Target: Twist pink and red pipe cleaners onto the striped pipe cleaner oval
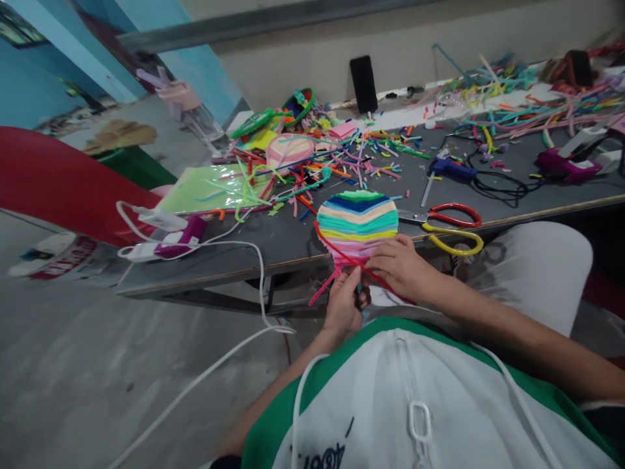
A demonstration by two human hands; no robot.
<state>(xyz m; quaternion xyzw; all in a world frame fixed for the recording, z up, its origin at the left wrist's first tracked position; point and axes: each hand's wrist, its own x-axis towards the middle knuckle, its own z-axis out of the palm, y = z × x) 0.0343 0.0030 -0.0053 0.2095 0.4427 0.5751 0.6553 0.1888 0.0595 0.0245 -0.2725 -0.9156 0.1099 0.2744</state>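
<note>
A rounded panel of striped pipe cleaners [359, 221], green, blue, peach, teal, yellow and pink, extends over the table's front edge. My left hand [344, 299] pinches its narrow lower end. A long red pipe cleaner [336, 249] slants across the pink rows, and a pink end [322, 288] sticks out at lower left. My right hand [403, 266] is closed at the panel's lower right, fingers on the red pipe cleaner; the fingertips are partly hidden. Scissors [454, 216] with one red and one yellow handle lie just right of the panel, their blade tips hidden.
The grey table [234, 257] carries scattered pipe cleaner bits [361, 159], a pink striped piece [290, 151], a blue glue gun [452, 169] and a green packet [209, 185]. A phone [364, 85] leans at the back. A white cable [261, 273] hangs off the front edge.
</note>
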